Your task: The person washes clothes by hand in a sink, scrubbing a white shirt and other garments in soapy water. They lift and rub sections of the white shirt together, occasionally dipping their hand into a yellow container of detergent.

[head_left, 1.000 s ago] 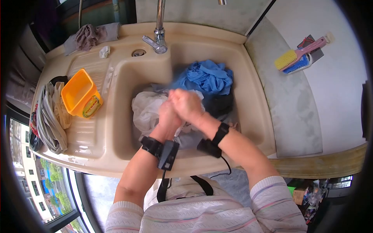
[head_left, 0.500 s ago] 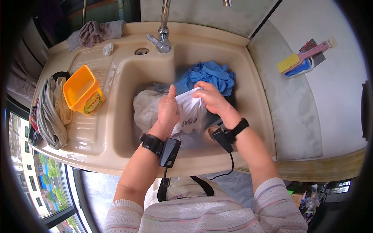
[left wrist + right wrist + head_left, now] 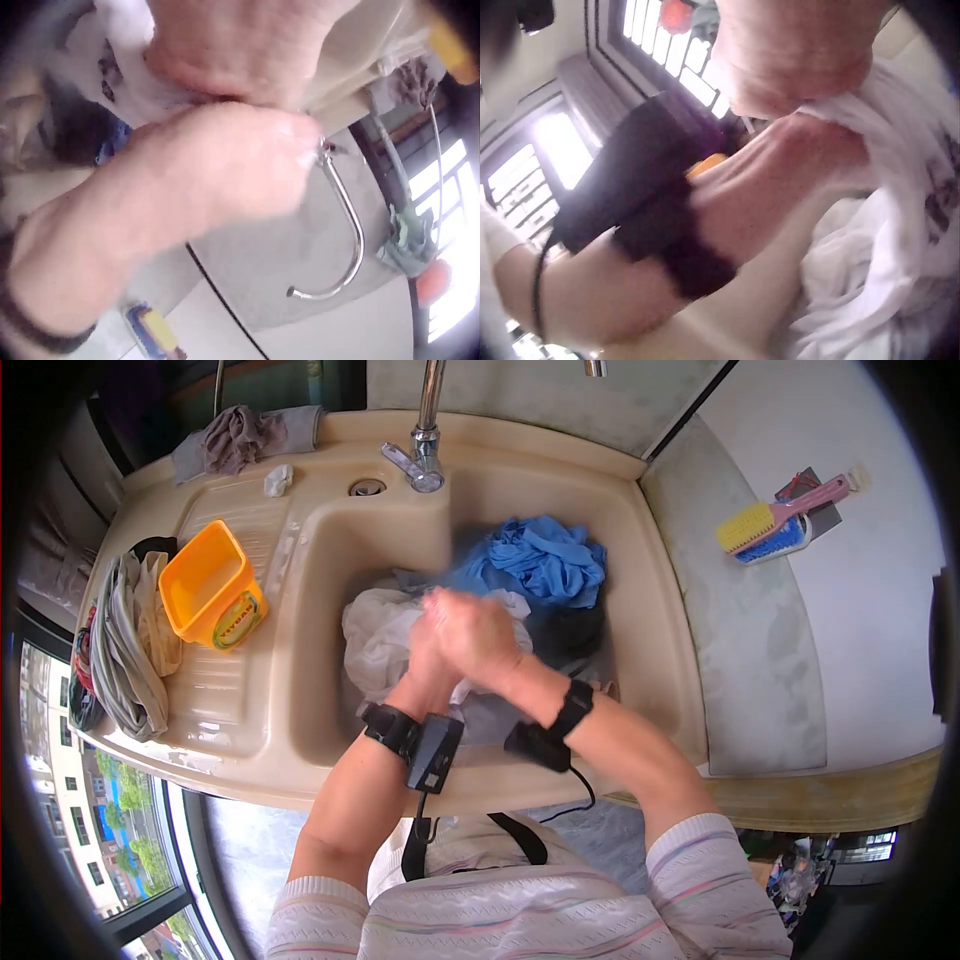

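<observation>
In the head view my two hands meet over the sink's basin (image 3: pixel 325 690), knuckles close together. The right hand (image 3: pixel 478 635) lies across the left hand (image 3: pixel 428 655), and both grip a wet white cloth (image 3: pixel 892 202) with a dark print. The right wrist view shows its folds hanging down from between the hands; the part inside the fists is hidden. Beneath the hands, more white fabric (image 3: pixel 375 645) lies bunched at the left of the basin. Blue fabric (image 3: pixel 545 560) is heaped at the back right, with dark fabric (image 3: pixel 570 635) just in front of it.
A chrome faucet (image 3: pixel 427 460) rises behind the basin. On the ribbed drainboard stands an orange plastic tub (image 3: pixel 210 585), beside folded grey clothes (image 3: pixel 120 650). A rag (image 3: pixel 240 440) lies on the back ledge. Brushes (image 3: pixel 770 525) hang on the right wall.
Half a second ago the hands were apart with the white cloth stretched between them. The right hand has since swung left onto the left hand, much as one second ago.
</observation>
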`<action>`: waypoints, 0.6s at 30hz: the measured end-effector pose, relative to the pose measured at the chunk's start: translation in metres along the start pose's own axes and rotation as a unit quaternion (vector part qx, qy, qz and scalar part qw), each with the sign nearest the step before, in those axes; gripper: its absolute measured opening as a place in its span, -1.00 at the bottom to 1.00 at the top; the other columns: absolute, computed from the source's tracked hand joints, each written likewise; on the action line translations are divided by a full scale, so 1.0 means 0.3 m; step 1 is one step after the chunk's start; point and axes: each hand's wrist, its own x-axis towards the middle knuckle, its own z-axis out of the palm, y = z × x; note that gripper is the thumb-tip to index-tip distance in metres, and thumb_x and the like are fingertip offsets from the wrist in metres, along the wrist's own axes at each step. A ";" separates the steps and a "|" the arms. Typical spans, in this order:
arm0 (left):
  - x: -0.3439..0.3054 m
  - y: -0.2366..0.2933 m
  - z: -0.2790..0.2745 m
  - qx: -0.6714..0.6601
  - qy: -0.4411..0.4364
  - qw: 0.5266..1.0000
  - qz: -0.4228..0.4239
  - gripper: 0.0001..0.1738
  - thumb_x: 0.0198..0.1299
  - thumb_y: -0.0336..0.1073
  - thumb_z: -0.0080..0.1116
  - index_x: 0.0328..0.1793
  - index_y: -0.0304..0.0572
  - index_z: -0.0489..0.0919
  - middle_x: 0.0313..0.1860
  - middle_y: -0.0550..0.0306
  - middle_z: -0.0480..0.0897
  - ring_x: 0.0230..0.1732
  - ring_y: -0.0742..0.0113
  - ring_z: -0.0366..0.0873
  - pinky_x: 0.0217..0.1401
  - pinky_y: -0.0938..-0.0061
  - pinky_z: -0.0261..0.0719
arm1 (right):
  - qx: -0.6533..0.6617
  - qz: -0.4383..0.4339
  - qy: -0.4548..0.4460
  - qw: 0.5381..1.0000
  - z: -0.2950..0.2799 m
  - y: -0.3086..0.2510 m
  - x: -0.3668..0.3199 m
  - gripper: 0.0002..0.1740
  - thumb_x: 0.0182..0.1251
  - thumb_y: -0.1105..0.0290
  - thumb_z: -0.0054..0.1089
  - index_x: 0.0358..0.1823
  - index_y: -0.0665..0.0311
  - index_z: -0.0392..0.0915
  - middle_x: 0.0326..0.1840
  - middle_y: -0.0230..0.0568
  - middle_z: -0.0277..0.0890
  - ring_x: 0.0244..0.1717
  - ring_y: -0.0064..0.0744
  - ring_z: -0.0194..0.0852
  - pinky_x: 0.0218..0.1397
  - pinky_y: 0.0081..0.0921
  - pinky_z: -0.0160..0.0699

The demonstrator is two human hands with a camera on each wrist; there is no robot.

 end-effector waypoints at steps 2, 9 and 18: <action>0.018 0.006 -0.071 -0.140 -0.273 0.950 -0.052 -0.65 0.30 -0.03 -0.19 -0.23 -0.14 0.44 -0.31 0.20 0.52 -0.24 0.36 0.47 -0.21 0.39 0.45 | 0.062 -0.026 -0.021 0.998 -0.025 -0.053 -0.026 -0.78 0.18 0.28 -0.03 -0.52 0.24 0.46 -0.60 0.01 0.46 -0.54 0.02 0.46 -0.50 -0.15 0.41; -0.072 0.032 0.170 0.063 0.079 0.995 -0.019 -0.68 0.31 -0.05 -0.23 -0.28 -0.07 0.43 -0.37 0.25 0.49 -0.31 0.35 0.45 -0.27 0.42 0.44 | -0.045 0.070 -0.001 0.997 0.014 0.109 -0.005 -0.74 0.20 0.28 -0.01 -0.59 0.22 0.44 -0.64 -0.05 0.45 -0.59 0.00 0.44 -0.55 -0.18 0.41; -0.036 0.019 0.131 0.084 0.090 0.989 -0.083 -0.68 0.27 -0.06 -0.09 -0.27 -0.18 0.44 -0.36 0.18 0.51 -0.41 0.37 0.45 -0.32 0.44 0.44 | 0.071 0.210 -0.113 0.968 -0.017 0.179 -0.013 -0.65 0.23 0.11 -0.03 -0.48 0.26 0.45 -0.49 -0.03 0.51 -0.39 0.00 0.49 -0.37 -0.18 0.42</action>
